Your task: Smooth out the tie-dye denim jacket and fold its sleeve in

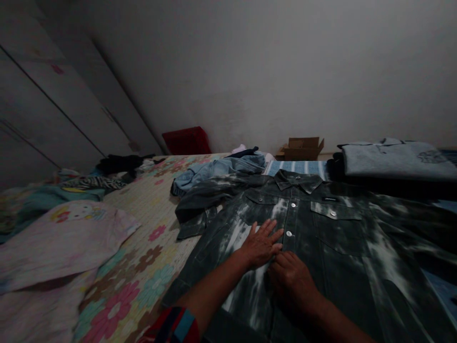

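Observation:
A dark denim jacket with pale bleached streaks lies spread on its back, its collar toward the wall. Silver buttons run down its front placket, and both sleeves stretch out to the sides. My left hand lies flat on the jacket front with its fingers spread, just left of the buttons. Close beside it, my right hand has its fingers curled down at the placket's edge. What those fingers pinch is hidden beneath the hand.
Floral bedding covers the bed. Pink clothing lies at the left, with a dark pile behind. Light blue denim lies beyond the left sleeve. Folded grey clothing is stacked at right. A cardboard box and red case stand by the wall.

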Available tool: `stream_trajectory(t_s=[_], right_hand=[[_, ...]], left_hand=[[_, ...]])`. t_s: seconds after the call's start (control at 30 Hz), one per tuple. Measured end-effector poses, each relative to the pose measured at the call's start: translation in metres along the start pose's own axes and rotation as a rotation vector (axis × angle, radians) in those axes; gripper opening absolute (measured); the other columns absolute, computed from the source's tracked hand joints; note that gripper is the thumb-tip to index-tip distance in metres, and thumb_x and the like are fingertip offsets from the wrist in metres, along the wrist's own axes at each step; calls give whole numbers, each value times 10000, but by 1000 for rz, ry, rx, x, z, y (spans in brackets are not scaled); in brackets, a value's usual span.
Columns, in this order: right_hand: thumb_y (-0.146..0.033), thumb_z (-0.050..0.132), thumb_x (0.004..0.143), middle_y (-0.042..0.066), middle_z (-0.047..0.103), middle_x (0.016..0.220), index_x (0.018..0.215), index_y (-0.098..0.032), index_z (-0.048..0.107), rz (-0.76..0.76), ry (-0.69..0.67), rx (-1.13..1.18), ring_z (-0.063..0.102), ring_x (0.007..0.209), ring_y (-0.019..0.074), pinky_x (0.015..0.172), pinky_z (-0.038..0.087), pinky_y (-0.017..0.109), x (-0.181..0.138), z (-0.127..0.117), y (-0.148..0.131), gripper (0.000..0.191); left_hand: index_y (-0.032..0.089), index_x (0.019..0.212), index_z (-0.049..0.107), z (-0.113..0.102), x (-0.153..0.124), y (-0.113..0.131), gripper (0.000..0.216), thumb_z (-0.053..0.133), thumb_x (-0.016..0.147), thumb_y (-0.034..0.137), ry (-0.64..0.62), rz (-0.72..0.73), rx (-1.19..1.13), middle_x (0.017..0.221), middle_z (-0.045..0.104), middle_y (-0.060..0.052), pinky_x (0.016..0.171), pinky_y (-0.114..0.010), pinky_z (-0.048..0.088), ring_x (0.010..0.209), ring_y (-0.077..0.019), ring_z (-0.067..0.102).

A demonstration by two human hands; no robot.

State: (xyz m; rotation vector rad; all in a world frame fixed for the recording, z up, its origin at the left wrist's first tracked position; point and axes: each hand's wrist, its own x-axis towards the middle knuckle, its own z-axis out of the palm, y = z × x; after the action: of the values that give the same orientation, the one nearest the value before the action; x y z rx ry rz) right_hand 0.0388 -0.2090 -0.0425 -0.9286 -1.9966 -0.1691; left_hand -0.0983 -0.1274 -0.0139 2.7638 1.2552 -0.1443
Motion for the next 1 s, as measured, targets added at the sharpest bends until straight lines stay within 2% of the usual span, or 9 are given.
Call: stream_trajectory(t_s=[0.13,0.3,0.43,0.57,0.7,0.83,1.0], right_hand=[[-77,453,822,26,544,671,653,-191,565,-22,11,6,461,691,172,696,351,296,-2,2,1,233],[-96,441,862,36,574,735,729,-179,590,-12,-13,21,477,712,169,693,373,292,-5,3,3,217],[-103,428,894,69,609,866,876,-160,621,24,-11,61,519,837,183,768,413,299,0,0,5,202],[-121,418,911,84,620,890,894,-157,625,86,6,53,541,930,203,858,432,337,5,-5,5,210],[-176,413,921,116,641,1053,1014,-155,631,161,-101,-48,551,1048,239,916,438,393,3,-4,6,238],[-290,457,920,169,557,1303,1250,-133,553,241,-268,-138,465,1245,302,998,397,476,4,4,11,377],[-352,354,972,153,486,1398,1355,-155,480,341,-484,-140,391,1330,293,1069,323,498,21,15,18,448]], left_hand=[[239,1496,204,5,-3,1,588,207,983,527,1,-40,-21,1583,140,-87,1122,-597,104,1454,-264,64],[207,1501,189,8,-9,2,620,181,979,541,13,-66,-23,1577,170,-90,1141,-561,93,1455,-248,70],[204,1503,174,6,-11,3,576,198,992,469,-4,-66,13,1581,154,-85,1145,-549,105,1456,-245,61],[178,1503,165,2,-14,5,556,237,988,374,-29,-64,21,1580,148,-103,1149,-534,104,1455,-244,58],[156,1498,186,-6,-25,9,566,280,968,333,-61,-101,-47,1578,149,-109,1155,-525,82,1455,-243,62],[152,1491,224,-11,-40,14,555,264,967,330,-68,-176,-114,1572,171,-109,1155,-539,72,1454,-242,79],[176,1493,235,0,-44,15,529,204,984,319,29,-230,-132,1566,213,-84,1172,-496,55,1449,-209,122]])
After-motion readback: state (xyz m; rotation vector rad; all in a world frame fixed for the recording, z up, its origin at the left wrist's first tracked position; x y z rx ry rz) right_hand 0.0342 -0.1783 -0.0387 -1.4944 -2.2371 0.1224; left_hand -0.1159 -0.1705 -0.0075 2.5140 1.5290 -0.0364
